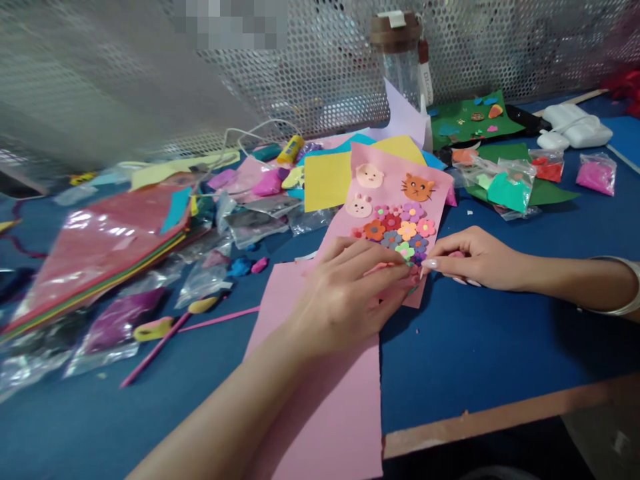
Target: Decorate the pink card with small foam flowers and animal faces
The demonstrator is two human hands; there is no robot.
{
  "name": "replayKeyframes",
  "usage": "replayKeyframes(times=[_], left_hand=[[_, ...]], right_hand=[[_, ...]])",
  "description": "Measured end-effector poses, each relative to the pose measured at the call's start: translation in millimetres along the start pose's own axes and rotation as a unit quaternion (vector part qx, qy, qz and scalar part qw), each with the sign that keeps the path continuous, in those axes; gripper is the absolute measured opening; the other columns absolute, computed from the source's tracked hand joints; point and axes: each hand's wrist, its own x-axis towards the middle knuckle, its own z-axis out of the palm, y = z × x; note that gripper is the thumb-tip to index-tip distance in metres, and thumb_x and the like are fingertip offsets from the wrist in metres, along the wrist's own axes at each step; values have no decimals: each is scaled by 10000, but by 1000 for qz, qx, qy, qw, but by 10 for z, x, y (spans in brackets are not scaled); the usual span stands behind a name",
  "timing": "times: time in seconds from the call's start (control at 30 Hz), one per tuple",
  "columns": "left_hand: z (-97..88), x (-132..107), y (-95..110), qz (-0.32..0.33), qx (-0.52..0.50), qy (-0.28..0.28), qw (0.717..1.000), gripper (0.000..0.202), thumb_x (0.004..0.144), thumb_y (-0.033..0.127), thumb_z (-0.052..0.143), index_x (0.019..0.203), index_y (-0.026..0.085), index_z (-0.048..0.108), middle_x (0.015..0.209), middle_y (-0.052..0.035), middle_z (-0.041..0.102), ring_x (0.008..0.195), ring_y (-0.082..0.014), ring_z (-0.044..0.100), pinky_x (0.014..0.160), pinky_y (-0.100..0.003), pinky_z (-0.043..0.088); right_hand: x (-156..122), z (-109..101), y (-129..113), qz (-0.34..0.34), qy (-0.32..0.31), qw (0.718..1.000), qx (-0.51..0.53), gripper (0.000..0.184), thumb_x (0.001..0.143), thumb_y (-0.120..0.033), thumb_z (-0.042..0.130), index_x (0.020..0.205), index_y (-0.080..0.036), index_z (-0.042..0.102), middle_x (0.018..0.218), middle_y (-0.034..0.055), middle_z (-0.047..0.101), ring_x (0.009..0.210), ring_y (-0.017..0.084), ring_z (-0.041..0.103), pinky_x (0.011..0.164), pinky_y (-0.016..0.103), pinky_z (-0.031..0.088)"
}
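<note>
A pink paper card (400,160) lies on the table, bearing a pig face (370,175), a cat face (419,187), a rabbit face (359,206) and a cluster of colourful clay flowers (393,223). My left hand (345,290) rests palm down over the card's lower part, fingers stretched out and slightly bent, hiding some flowers. At the card's lower right edge, the thumb and forefinger of my right hand (475,259) are pinched together. A small pink piece of clay (456,254) shows within its curled fingers. Beneath my left forearm lies a longer pink sheet (320,407).
Bagged clay (123,320), a stack of coloured sheets (105,247) and pink sticks (155,352) lie left. A lidded bottle (397,60) stands at the back against a perforated metal panel (320,67). More clay bags (513,190) and a white device (577,125) are right.
</note>
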Motion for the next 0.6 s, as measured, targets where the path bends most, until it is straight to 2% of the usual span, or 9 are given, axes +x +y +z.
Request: replayKeyframes(times=[0.1,0.17,0.27,0.37,0.47,0.6], left_hand=[[-34,6,54,-2,-16,3,1000,50,721,169,589,769,182,586,783,-10,661,707,-152,599,641,-302,414],[-58,4,99,-4,-35,-6,999,72,719,133,555,777,173,565,808,-17,663,773,-170,603,678,-315,423],[-97,-5,162,2,-73,-44,996,102,715,91,480,781,151,530,894,-54,652,916,-190,576,750,-327,428],[-124,-14,200,20,-93,-88,992,150,725,101,437,840,139,527,978,-82,631,1005,-202,539,800,-349,419],[-112,-21,210,18,-91,-99,991,147,756,129,450,874,139,538,990,-79,629,1008,-202,539,783,-340,426],[-24,-30,194,30,-44,-87,995,156,795,201,521,936,156,567,928,-43,658,926,-190,578,731,-303,442]], right_hand=[[-3,4,3,-8,4,1000,2,227,787,-266,481,698,-87,590,408,-63,398,360,28,347,376,163,256],[-5,9,-2,-5,27,1000,7,218,785,-242,477,677,-85,582,406,-65,395,354,23,337,374,163,252],[-8,19,-8,9,70,997,21,203,783,-199,467,643,-88,564,393,-72,374,341,16,315,364,163,232],[-12,23,-5,11,76,997,29,182,772,-183,469,634,-96,551,406,-70,376,341,15,315,354,162,225],[-15,21,0,5,80,996,25,176,768,-178,466,633,-99,546,411,-69,369,346,16,319,351,161,224],[-12,17,8,5,79,997,18,177,768,-177,461,637,-101,551,409,-66,374,350,19,319,356,161,225]])
